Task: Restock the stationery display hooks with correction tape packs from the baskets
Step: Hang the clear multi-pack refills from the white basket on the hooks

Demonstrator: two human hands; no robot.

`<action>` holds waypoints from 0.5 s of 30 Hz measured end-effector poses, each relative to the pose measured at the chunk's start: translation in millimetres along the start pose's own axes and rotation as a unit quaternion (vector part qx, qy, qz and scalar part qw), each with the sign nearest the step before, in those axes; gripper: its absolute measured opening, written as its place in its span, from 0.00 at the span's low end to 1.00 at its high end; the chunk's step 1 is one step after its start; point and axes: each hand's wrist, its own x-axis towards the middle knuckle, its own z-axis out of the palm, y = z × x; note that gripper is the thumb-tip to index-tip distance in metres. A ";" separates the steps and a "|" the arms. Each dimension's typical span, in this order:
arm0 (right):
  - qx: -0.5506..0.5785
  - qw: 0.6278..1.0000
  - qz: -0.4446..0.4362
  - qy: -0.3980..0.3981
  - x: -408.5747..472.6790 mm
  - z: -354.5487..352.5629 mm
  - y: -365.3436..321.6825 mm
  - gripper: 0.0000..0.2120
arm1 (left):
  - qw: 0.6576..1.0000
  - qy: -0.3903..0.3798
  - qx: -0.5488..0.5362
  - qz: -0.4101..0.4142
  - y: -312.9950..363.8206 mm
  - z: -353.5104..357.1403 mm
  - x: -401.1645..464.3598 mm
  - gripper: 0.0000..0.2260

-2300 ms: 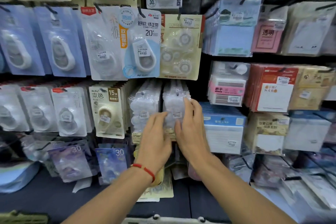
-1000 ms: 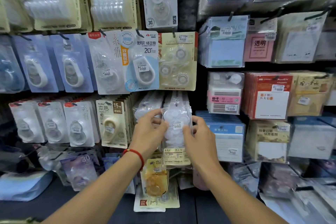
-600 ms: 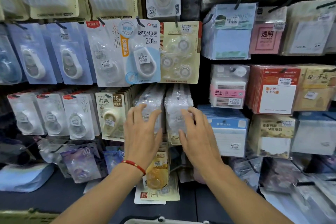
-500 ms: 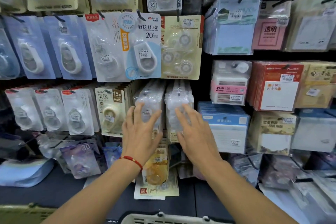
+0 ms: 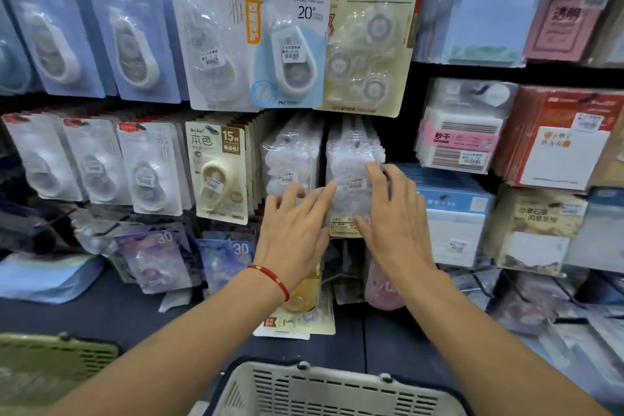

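Two thick stacks of clear correction tape packs hang side by side on hooks at mid height: the left stack (image 5: 291, 159) and the right stack (image 5: 351, 159). My left hand (image 5: 293, 233), with a red cord at the wrist, lies with straight fingers over the lower part of the left stack, its fingertip reaching the right stack. My right hand (image 5: 393, 219) touches the front pack of the right stack with spread fingers, the thumb near its printed bottom label (image 5: 342, 224). Neither hand holds anything.
A cream basket (image 5: 324, 388) sits at the bottom centre, a green basket (image 5: 50, 361) at the bottom left. Other correction tape cards (image 5: 290, 34) hang above and to the left. Sticky-note packs (image 5: 462, 132) fill the right shelves. Loose packs (image 5: 300, 317) lie on the dark shelf below.
One second ago both hands pinched the front pack on the right stack. Since then they let go and flattened against the stacks; the view has tilted down, showing the cream basket.
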 end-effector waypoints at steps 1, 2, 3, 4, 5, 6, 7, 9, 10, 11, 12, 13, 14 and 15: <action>-0.006 1.000 -0.001 0.009 0.5 2.1 0.9 0.43 | 1.000 0.007 -0.010 0.008 -2.6 1.7 -0.5 0.33; -0.009 1.000 -0.001 0.019 0.6 3.9 2.2 0.43 | 0.999 0.016 -0.024 0.017 -5.7 2.8 -1.2 0.33; -0.006 1.000 -0.003 0.029 0.0 5.7 3.5 0.42 | 0.999 0.027 -0.040 0.025 -9.5 4.2 -2.3 0.32; 0.004 0.999 -0.006 0.040 -0.9 6.6 4.6 0.42 | 0.997 0.042 -0.055 0.032 -14.4 5.7 -3.7 0.30; 0.019 0.998 -0.010 0.052 -2.1 6.9 5.1 0.40 | 0.995 0.062 -0.065 0.036 -20.3 8.0 -5.8 0.28; 0.034 0.997 -0.016 0.068 -3.3 6.6 5.4 0.38 | 0.994 0.082 -0.070 0.035 -27.5 10.4 -7.7 0.26; 0.043 0.995 -0.023 0.085 -4.4 5.9 5.2 0.36 | 0.992 0.099 -0.067 0.028 -35.4 12.9 -9.2 0.25; 0.039 0.992 -0.051 0.107 -7.1 4.7 2.3 0.33 | 0.993 0.113 -0.033 0.004 -52.7 17.0 -11.9 0.26; 0.029 0.991 -0.073 0.113 -9.3 5.0 -0.7 0.32 | 0.994 0.111 -0.007 -0.004 -60.9 18.6 -13.5 0.27; 0.014 0.989 -0.094 0.114 -11.9 5.9 -4.7 0.31 | 0.994 0.105 0.016 -0.007 -68.3 19.9 -15.3 0.29; -0.005 0.987 -0.113 0.110 -14.4 7.4 -9.0 0.32 | 0.995 0.098 0.030 -0.001 -75.0 21.2 -16.3 0.31; -0.031 0.986 -0.127 0.101 -16.9 9.8 -12.9 0.33 | 0.995 0.092 0.040 0.013 -80.9 23.0 -16.9 0.33; -0.061 0.985 -0.137 0.089 -18.8 13.0 -16.1 0.35 | 0.995 0.088 0.049 0.028 -85.5 25.0 -17.4 0.35; -0.091 0.983 -0.140 0.075 -19.6 16.2 -18.3 0.37 | 0.994 0.086 0.058 0.041 -88.9 27.0 -17.5 0.37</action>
